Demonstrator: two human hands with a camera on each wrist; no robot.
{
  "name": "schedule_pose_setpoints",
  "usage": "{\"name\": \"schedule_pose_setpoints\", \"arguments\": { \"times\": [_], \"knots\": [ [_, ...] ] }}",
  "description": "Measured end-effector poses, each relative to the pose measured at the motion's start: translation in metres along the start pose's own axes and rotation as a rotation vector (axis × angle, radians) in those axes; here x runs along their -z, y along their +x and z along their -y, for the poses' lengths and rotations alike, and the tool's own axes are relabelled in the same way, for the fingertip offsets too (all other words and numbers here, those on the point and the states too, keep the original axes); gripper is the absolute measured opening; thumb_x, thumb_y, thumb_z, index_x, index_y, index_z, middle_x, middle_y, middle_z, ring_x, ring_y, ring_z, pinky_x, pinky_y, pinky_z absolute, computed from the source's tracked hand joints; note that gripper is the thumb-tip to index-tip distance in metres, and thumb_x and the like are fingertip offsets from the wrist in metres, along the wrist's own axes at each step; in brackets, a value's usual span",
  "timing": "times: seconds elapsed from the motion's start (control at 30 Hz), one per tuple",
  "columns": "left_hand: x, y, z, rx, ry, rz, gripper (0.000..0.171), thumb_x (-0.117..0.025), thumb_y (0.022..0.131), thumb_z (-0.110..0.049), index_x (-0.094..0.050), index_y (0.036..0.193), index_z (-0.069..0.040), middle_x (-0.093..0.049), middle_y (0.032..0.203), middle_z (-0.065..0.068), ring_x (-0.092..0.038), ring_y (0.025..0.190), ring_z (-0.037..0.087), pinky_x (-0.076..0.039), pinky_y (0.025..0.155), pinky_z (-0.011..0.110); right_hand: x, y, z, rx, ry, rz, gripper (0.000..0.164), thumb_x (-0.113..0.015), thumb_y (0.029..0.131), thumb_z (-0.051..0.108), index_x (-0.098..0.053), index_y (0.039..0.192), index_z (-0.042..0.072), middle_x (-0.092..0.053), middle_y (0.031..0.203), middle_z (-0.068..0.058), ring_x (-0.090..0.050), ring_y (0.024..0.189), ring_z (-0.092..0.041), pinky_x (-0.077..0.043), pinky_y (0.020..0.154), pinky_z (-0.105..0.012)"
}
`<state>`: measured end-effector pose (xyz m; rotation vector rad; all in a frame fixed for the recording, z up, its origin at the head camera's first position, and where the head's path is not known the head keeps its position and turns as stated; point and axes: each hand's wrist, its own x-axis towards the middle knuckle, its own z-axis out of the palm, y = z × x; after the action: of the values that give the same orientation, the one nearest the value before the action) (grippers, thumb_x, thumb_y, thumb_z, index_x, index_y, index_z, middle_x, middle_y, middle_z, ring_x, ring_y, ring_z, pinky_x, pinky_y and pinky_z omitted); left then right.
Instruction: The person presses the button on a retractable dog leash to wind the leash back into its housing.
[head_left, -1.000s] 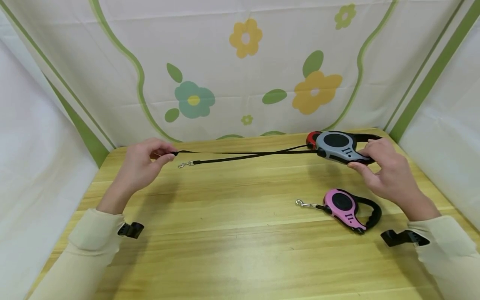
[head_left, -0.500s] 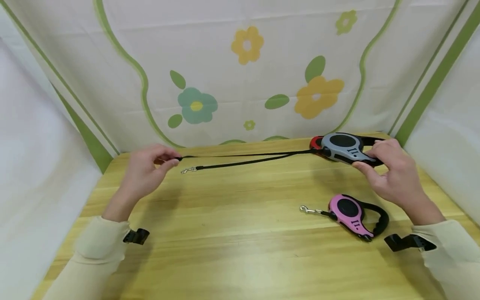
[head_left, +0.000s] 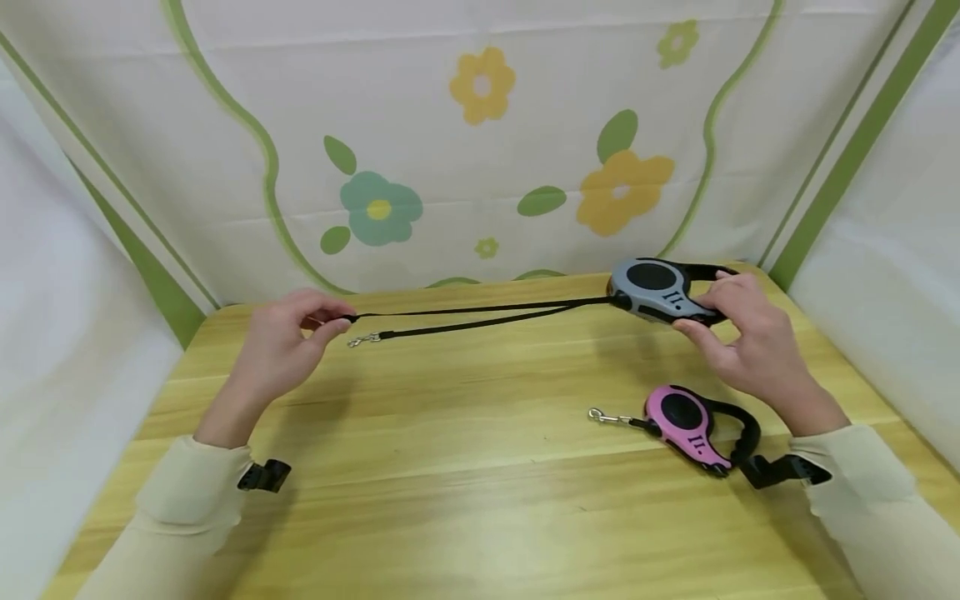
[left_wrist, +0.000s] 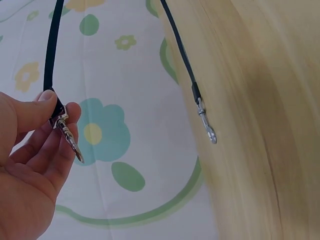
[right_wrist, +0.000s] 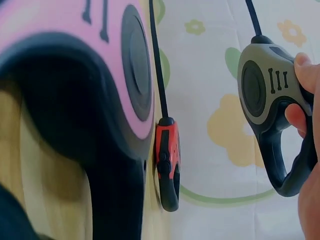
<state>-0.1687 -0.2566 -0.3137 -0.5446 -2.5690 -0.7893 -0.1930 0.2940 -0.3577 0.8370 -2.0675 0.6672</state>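
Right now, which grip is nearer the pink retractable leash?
Right: the right grip holds the grey retractable leash just beyond the pink retractable leash; the left grip is far off to that leash's left.

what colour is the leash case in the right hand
The leash case is grey with black parts, clearest in the right wrist view.

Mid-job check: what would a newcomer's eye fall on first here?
The grey plastic retractable leash in the right hand, back right, its black strap stretched across to the left hand. Next, a pink plastic leash lying nearer, right of centre on the wooden table. The right-wrist view shows a red plastic leash between them.
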Motion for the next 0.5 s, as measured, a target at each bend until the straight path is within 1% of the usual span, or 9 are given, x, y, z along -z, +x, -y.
{"name": "schedule_pose_setpoints", "arguments": {
  "times": [0.07,0.13,0.27,0.37,0.5],
  "knots": [
    [0.0,0.0006,0.0002,0.0,-0.009,-0.012,0.01,-0.076,0.098,-0.009,-0.08,0.107,-0.01,-0.078,0.098,0.006,-0.07,0.083,0.02,-0.046,0.076,0.004,0.0017,-0.0012,-0.0023,-0.013,-0.005,-0.009,0.07,-0.065,0.103,0.056,-0.067,0.088,-0.012,-0.063,0.082,-0.023,-0.055,0.097,-0.044,-0.035,0.117,-0.012],
    [0.0001,0.0007,0.0007,0.003,-0.014,-0.03,0.01,-0.077,0.097,-0.008,-0.08,0.106,-0.01,-0.078,0.097,0.006,-0.069,0.082,0.016,-0.046,0.075,0.004,0.0029,-0.0021,-0.0041,-0.024,-0.012,-0.014,0.072,-0.064,0.102,0.057,-0.067,0.088,-0.013,-0.063,0.081,-0.022,-0.055,0.097,-0.044,-0.036,0.121,-0.016],
    [-0.0003,0.0,0.0024,0.014,-0.017,-0.062,0.01,-0.078,0.096,-0.006,-0.08,0.104,-0.011,-0.078,0.096,0.005,-0.063,0.08,0.001,-0.047,0.074,0.005,0.004,-0.0028,-0.0056,-0.038,-0.023,-0.019,0.073,-0.064,0.102,0.058,-0.068,0.09,-0.014,-0.064,0.081,-0.023,-0.054,0.096,-0.043,-0.036,0.125,-0.023],
    [-0.0023,-0.0011,0.0024,0.028,-0.025,-0.085,0.009,-0.078,0.096,-0.006,-0.081,0.103,-0.012,-0.078,0.095,0.004,-0.059,0.08,-0.009,-0.047,0.075,0.004,0.0054,-0.0036,-0.0056,-0.037,-0.032,-0.022,0.072,-0.065,0.103,0.057,-0.068,0.09,-0.014,-0.064,0.081,-0.023,-0.054,0.095,-0.043,-0.036,0.126,-0.024],
    [-0.0059,-0.0023,0.0012,0.059,-0.04,-0.125,0.009,-0.079,0.096,-0.008,-0.082,0.102,-0.013,-0.078,0.095,0.004,-0.058,0.079,-0.015,-0.046,0.076,0.002,0.008,-0.0068,-0.0041,-0.034,-0.039,-0.021,0.071,-0.064,0.103,0.057,-0.068,0.089,-0.013,-0.063,0.081,-0.023,-0.052,0.093,-0.043,-0.036,0.125,-0.023]
  ]
}}
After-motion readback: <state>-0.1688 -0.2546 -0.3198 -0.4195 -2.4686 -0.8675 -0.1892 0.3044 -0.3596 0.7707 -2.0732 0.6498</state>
